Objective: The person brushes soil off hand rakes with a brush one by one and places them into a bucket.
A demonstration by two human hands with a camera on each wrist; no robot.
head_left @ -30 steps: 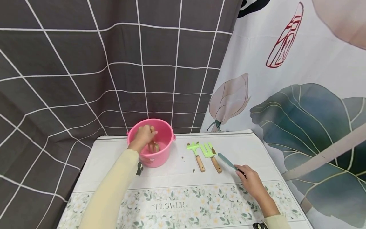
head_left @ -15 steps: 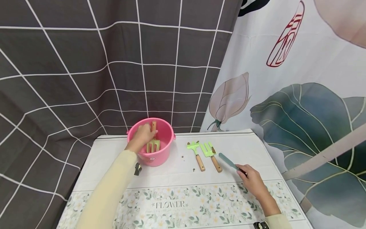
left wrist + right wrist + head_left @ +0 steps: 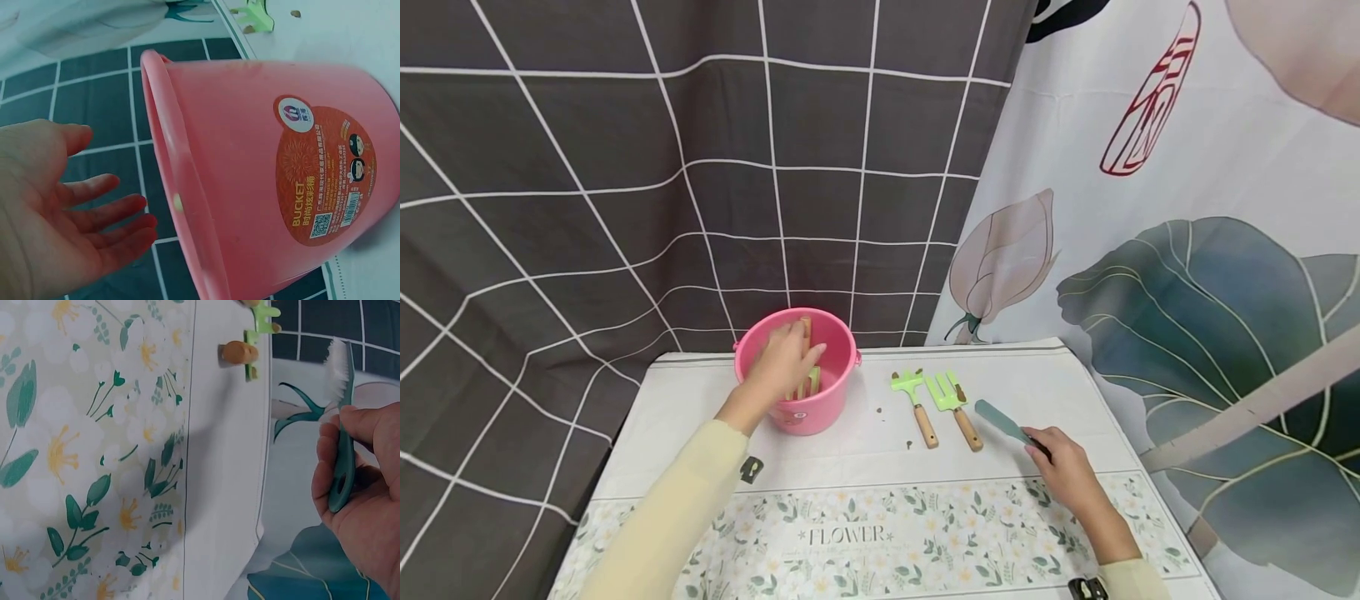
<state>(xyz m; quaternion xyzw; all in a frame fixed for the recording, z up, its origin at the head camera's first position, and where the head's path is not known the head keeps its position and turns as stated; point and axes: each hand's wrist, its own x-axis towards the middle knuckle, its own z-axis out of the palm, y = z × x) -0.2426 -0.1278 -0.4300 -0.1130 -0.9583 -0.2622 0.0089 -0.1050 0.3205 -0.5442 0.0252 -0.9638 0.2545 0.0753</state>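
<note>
L hand open, fingers extended, thumb apart, over pink bucket by table's back edge, twd back-L corner. Can't tell if it touches the fork's wood handle inside. R hand grips brush nr table's R edge, fingers curled round its handle end. Head cam: brush = flat teal strip; R-wrist cam adds white bristles. L-wrist cam gives bucket's orange-red label, reading BUCKET; fork shows only in head cam.
</note>
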